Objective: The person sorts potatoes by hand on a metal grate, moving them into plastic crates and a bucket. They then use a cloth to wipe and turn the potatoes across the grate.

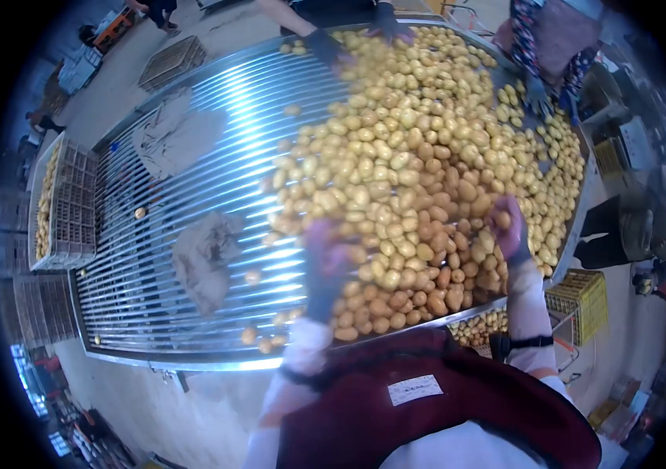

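A broad heap of potatoes (395, 187) covers the right half of a metal roller table (254, 187), pale yellow ones at the back and browner ones near me. My left hand (325, 254), in a purple-and-dark glove, is at the heap's left edge beside several potatoes; motion smears its fingers. On the right side of the heap, my right hand (511, 230) wears the same kind of glove. Its fingers curl round a brownish potato.
Two cloths (206, 258) lie on the rollers at left. A plastic crate (67, 205) of potatoes stands beyond the table's left end. Co-workers' gloved hands (540, 98) work at the far side. A yellow crate (579, 305) is at my right, below the table.
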Demonstrator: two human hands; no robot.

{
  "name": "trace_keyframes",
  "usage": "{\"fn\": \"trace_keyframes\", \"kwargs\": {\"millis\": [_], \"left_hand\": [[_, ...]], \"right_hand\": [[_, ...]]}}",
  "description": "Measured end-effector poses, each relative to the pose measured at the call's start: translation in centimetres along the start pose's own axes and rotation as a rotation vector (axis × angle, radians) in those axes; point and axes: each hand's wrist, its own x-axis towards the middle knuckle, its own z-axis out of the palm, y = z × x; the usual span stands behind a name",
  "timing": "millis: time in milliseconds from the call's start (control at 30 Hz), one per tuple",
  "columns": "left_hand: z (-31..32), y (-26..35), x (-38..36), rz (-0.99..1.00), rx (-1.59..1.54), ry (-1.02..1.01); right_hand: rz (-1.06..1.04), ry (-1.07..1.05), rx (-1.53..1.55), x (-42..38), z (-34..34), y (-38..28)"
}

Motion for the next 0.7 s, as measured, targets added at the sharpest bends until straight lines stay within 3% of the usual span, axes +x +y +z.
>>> {"fn": "trace_keyframes", "kwargs": {"millis": [67, 100, 133, 200, 233, 267, 300, 400, 433, 467, 500, 600, 633, 667, 700], "left_hand": [[-6.8, -2.2, -3.5, -0.045, 0.088, 0.213], [-10.2, -3.4, -5.5, -0.078, 0.196, 0.290], [-14.1, -5.1, -8.1, -0.142, 0.436, 0.282], [-19.8, -7.1, -13.0, -0.275, 0.627, 0.301], [-21.9, -7.3, -15.2, -0.367, 0.719, 0.211], [-23.8, -7.5, -17.2, -0.457, 0.811, 0.120], [-24.7, -7.4, -18.0, -0.546, 0.904, 0.025], [-21.7, -5.3, -18.2, -0.538, 0.898, -0.157], [-19.9, -6.5, -19.1, -0.300, 0.837, -0.081], [-17.6, -5.7, -18.1, -0.265, 0.585, -0.083], [-15.3, -5.4, -17.2, -0.146, 0.669, -0.109], [-9.5, -2.6, -13.4, -0.344, 0.194, -0.097], [-8.3, -1.3, -11.7, -0.230, 0.336, -0.143], [-6.8, -0.2, -9.7, -0.242, 0.361, -0.221], [-5.3, -1.3, -9.2, -0.086, 0.398, -0.163]], "right_hand": [[-0.091, -0.019, 0.044, -3.8, -7.7, 1.8], [-0.279, 0.068, -0.189, -7.5, -9.4, 1.9], [-0.621, 0.231, -0.651, -9.6, -14.3, 4.5], [-0.461, 0.631, -0.812, -15.8, -27.7, 10.9], [-0.348, 0.806, -0.860, -18.9, -33.8, 13.8], [-0.158, 0.890, -0.379, -23.2, -33.4, 13.1], [-0.111, 1.015, -0.465, -25.6, -34.0, 13.9], [0.034, 1.372, -0.722, -30.1, -35.2, 16.0], [0.075, 1.352, -1.044, -29.9, -35.2, 16.4], [0.112, 1.352, -1.371, -29.5, -34.1, 16.1], [0.133, 1.135, -1.913, -27.4, -32.7, 16.4], [-0.273, 0.725, -1.180, -19.7, -16.3, 13.8], [-0.638, 0.471, -1.294, -17.6, -11.1, 12.4], [-0.707, 0.229, -1.320, -16.9, -6.4, 10.5], [-0.754, -0.044, -1.306, -16.2, -1.7, 8.6]]}}
